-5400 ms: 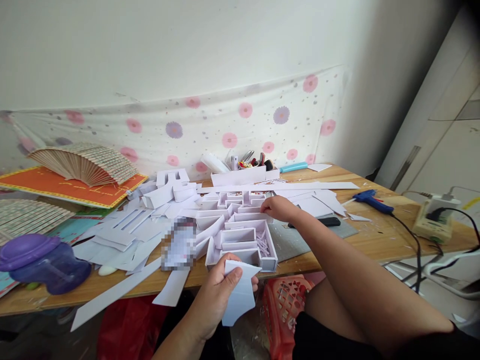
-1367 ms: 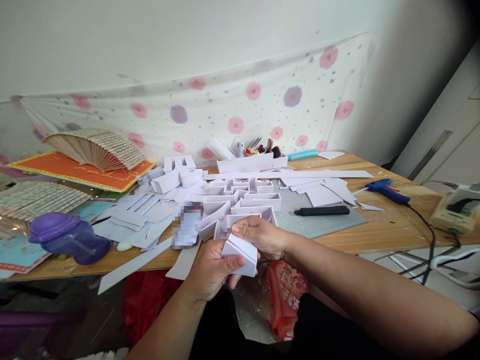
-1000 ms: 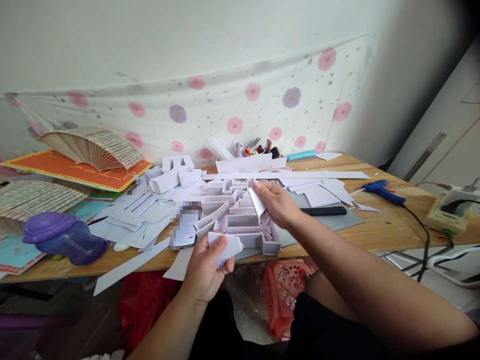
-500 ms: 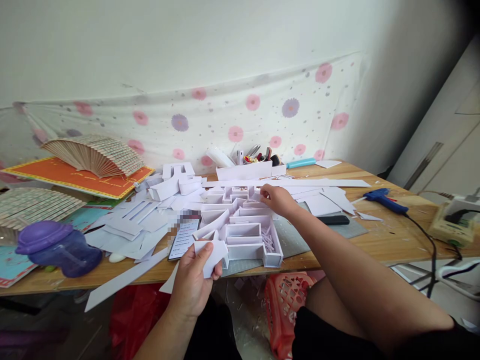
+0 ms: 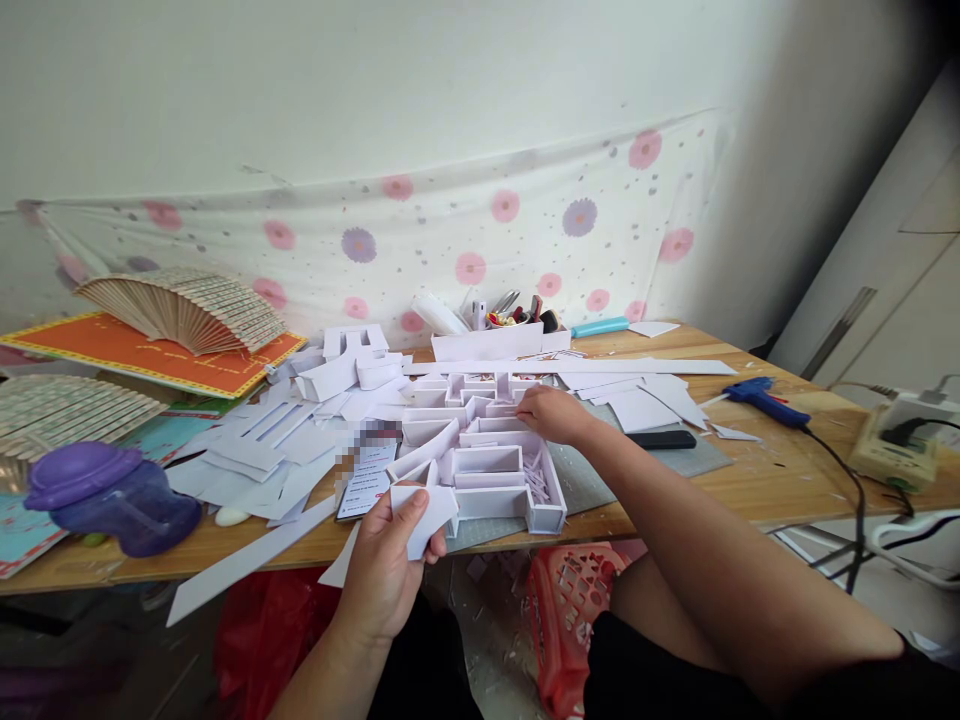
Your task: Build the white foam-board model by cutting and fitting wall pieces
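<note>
My left hand (image 5: 394, 550) grips a small white board piece (image 5: 429, 520) between thumb and fingers, just in front of the table edge. Beside it stands a white foam-board model (image 5: 491, 503) made of many thin upright walls and compartments. Thin white strips (image 5: 535, 478) lie in its right-hand compartment. My right hand (image 5: 553, 414) is over the model's right rear part, its fingers bent together at the walls. Whatever those fingertips may hold is hidden. A phone (image 5: 367, 475) lies to the left of the model.
White board offcuts (image 5: 259, 450) pile up on the left, near a purple-lidded cup (image 5: 112, 495) and a folding fan (image 5: 187, 315). Behind stands a white box of tools (image 5: 487, 344). To the right are a black-handled tool (image 5: 660, 440) and a blue glue gun (image 5: 769, 400) with its cord.
My right hand has moved slightly nearer and lower over the model. My left hand keeps the board piece in almost the same place.
</note>
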Available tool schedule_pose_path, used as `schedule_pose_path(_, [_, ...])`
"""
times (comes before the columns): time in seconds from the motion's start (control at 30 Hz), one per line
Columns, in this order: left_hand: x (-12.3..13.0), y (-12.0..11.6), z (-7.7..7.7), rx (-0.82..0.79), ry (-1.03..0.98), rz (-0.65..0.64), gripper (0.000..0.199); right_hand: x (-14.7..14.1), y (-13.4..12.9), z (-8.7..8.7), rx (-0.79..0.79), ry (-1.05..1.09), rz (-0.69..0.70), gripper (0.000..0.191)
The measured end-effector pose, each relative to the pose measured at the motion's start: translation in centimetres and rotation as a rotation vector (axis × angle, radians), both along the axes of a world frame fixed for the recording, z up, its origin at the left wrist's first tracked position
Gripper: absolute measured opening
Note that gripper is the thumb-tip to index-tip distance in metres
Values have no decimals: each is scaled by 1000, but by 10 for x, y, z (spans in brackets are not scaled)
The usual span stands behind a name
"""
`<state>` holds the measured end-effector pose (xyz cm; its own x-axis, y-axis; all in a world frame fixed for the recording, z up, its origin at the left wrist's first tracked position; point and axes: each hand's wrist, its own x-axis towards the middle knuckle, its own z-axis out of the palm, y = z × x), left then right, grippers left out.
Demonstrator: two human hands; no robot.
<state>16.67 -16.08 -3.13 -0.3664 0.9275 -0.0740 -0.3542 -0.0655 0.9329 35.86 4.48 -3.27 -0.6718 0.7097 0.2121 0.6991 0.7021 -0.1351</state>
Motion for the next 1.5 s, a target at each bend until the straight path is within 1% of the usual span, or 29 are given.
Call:
schedule_pose_path(0.2, [2, -1, -3, -9, 34, -5, 24, 3, -2, 3, 30, -15, -16, 26])
schedule_pose_path(0.4, [6, -1, -4, -24, 40, -1, 27, 6, -3, -1, 16, 12, -38, 24])
schedule_pose_path(0.47, [8, -1, -3, -19, 48, -3, 28, 7, -3, 1, 7, 41, -34, 24])
schedule_pose_path(0.53, [9, 0, 0, -15, 75, -28, 27, 6, -8, 9, -5, 137, -35, 25])
schedule_pose_path(0.6, [10, 3, 3, -7, 137, -100, 26, 2, -22, 21, -79, 337, 20, 25])
schedule_pose_path(0.63, [10, 5, 4, -2, 177, -148, 26, -1, -32, 27, -161, 456, 83, 25])
schedule_pose_path(0.7, [11, 10, 8, 7, 256, -231, 28, -11, -56, 37, -401, 628, 272, 31])
schedule_pose_path(0.73, [11, 12, 10, 7, 285, -255, 29, -16, -68, 40, -531, 651, 356, 35])
schedule_pose_path(0.77, [12, 14, 11, 4, 304, -266, 29, -21, -79, 42, -630, 657, 411, 37])
schedule_pose_path(0.83, [14, 16, 13, -7, 311, -263, 30, -30, -94, 40, -746, 671, 445, 42])
schedule_pose_path(0.9, [15, 16, 12, -14, 277, -267, 32, -36, -101, 36, -811, 724, 417, 45])
schedule_pose_path(0.97, [15, 15, 10, -30, 239, -295, 33, -37, -102, 31, -863, 790, 371, 47])
schedule_pose_path(1.07, [13, 13, 5, -63, 256, -354, 34, -34, -101, 29, -892, 819, 325, 48])
schedule_pose_path(1.17, [13, 12, 1, -51, 306, -375, 35, -32, -104, 31, -919, 740, 362, 50])
schedule_pose_path(1.23, [14, 11, -1, -26, 300, -395, 35, -32, -107, 31, -929, 714, 401, 53])
schedule_pose_path(1.3, [14, 10, -2, -1, 268, -427, 36, -33, -109, 29, -960, 743, 421, 55])
schedule_pose_path(1.5, [12, 6, -4, 30, 217, -496, 39, -38, -111, 19, -1139, 840, 469, 55])
